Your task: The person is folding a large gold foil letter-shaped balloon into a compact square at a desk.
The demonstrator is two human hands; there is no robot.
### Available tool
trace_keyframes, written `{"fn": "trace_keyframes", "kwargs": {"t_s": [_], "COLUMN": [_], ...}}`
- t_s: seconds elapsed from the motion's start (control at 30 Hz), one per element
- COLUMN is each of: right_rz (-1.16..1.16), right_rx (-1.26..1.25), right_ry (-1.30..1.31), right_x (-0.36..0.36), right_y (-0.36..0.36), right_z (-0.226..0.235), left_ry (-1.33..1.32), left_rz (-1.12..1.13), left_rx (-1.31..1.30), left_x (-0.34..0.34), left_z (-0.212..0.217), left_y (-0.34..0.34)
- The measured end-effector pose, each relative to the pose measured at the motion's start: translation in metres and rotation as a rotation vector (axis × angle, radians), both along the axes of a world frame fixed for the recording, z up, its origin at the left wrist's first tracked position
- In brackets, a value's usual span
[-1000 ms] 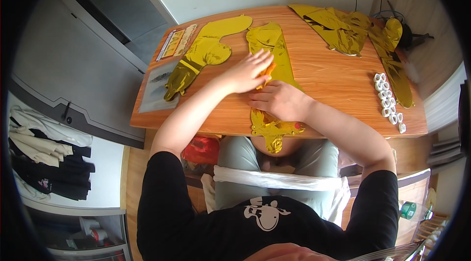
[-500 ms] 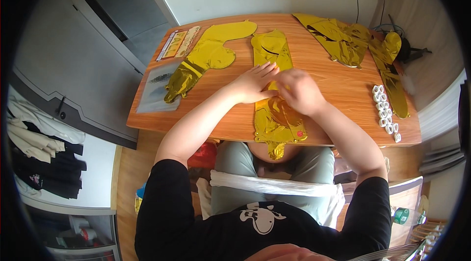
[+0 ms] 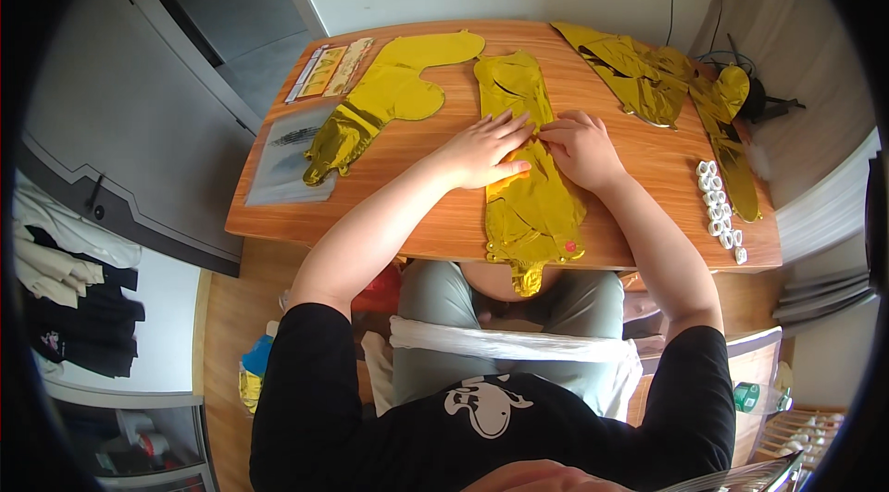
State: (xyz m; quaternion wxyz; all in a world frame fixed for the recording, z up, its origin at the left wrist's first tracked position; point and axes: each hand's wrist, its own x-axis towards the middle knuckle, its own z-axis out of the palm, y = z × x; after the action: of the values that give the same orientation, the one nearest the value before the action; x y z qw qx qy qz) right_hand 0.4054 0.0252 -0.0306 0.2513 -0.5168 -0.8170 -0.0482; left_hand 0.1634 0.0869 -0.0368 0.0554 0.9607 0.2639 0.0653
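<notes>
A flat gold foil balloon (image 3: 528,205) lies lengthwise on the wooden table (image 3: 417,214), its near end hanging over the front edge. My left hand (image 3: 484,151) presses flat on its middle, fingers spread. My right hand (image 3: 581,148) rests beside it on the same balloon, fingertips pinching at the foil near the left hand's fingers. Something small and orange peeks out under my left hand.
Another gold foil balloon (image 3: 389,99) lies left of centre, more gold foil pieces (image 3: 648,75) at the far right. A clear plastic sleeve (image 3: 282,163) and a packet (image 3: 329,71) sit at the left. A row of small white rolls (image 3: 718,210) lines the right edge.
Both hands have slid farther up the balloon, away from me, and come closer together. The balloon has been pulled a little toward the front edge.
</notes>
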Motion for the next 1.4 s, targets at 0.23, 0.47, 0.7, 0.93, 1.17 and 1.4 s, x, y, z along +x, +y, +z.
{"fn": "trace_keyframes", "kwargs": {"t_s": [0.23, 0.47, 0.7, 0.93, 1.17, 1.4], "right_rz": [0.012, 0.037, 0.387, 0.369, 0.362, 0.238], "right_rx": [-0.418, -0.632, -0.622, -0.346, -0.187, -0.298], "right_ry": [0.379, 0.237, 0.307, 0.100, -0.048, 0.180], "right_x": [0.007, 0.001, 0.044, 0.023, -0.025, -0.051], "right_y": [0.008, -0.024, -0.065, -0.071, -0.061, -0.071], "right_z": [0.003, 0.043, 0.034, 0.053, 0.050, 0.037], "left_ry": [0.043, 0.089, 0.112, 0.085, 0.051, 0.061], "left_rz": [-0.042, -0.022, -0.021, -0.020, -0.006, -0.012], "left_rx": [0.040, 0.042, 0.037, 0.061, 0.030, 0.048], "left_x": [0.004, -0.004, -0.002, -0.004, -0.001, -0.003], "left_z": [-0.003, 0.000, 0.001, -0.001, 0.001, -0.005], "left_y": [0.000, 0.000, -0.003, -0.004, -0.005, 0.000]}}
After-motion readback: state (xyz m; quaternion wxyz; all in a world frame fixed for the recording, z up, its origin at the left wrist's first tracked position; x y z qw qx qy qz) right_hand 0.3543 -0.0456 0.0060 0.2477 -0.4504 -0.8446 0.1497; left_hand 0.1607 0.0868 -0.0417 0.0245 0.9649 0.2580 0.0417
